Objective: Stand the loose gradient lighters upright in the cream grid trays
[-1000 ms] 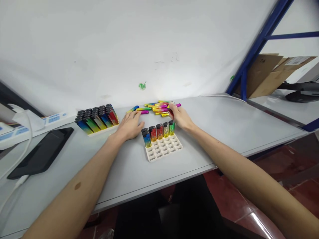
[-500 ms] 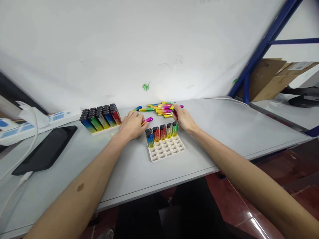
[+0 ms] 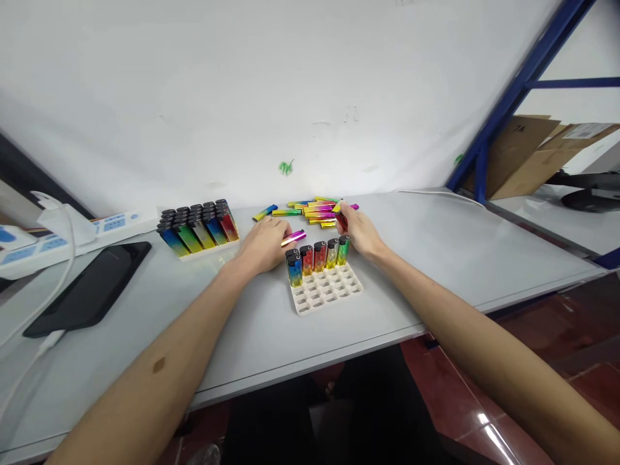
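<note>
Moved closer to the white perforated tray (image 3: 332, 299), one shiny purple-and-yellow sleeve (image 3: 293, 238) is at its eleven o'clock, pinched by the left hand (image 3: 265, 245), while the right hand (image 3: 357, 229), at one o'clock, grips a red-and-yellow piece (image 3: 343, 221), so light finger pressure seems best.

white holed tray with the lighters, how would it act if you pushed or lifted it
The tray is probably stiff: its flat slab looks straight-edged. Lifting could make it tip backward, since the upright lighters crowd its far side. A push would likely slide it, as it lies flat on the smooth-looking table.
</note>
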### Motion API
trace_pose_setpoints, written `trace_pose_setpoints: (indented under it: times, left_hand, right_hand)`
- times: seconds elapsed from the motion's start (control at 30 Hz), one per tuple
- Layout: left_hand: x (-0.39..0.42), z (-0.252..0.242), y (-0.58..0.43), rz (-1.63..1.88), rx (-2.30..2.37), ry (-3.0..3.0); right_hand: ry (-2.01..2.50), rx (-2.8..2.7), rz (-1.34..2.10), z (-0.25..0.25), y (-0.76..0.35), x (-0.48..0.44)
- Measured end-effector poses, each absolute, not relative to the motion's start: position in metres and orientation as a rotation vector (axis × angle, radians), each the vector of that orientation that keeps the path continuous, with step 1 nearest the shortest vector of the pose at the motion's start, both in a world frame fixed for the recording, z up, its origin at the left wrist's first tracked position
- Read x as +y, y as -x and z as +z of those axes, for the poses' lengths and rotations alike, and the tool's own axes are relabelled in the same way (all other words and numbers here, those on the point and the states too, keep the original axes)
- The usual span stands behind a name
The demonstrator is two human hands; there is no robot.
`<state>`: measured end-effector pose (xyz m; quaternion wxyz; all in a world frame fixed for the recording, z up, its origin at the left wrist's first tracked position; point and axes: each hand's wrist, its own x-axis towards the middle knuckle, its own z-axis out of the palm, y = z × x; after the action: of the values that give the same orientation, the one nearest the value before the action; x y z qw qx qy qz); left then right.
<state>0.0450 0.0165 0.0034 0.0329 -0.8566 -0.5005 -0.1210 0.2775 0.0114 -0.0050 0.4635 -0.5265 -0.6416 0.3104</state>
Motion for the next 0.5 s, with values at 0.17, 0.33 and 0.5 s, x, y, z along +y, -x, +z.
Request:
trace_pose_setpoints:
  times: [0.17, 0.33, 0.5]
  left_hand:
    - [0.012, 0.006, -0.049, -0.473, -1.592, 2.608]
    - [0.012, 0.007, -0.05, -0.511, -1.585, 2.606]
    - [0.013, 0.005, -0.05, -0.544, -1.58, 2.637]
  right_hand:
    - [1.192, -1.624, 0.745, -0.005, -0.277, 0.011]
    - [1.272, -1.625, 0.434, 0.006, -0.28, 0.005]
    - [1.098, -1.481, 0.13, 0.025, -0.288, 0.0]
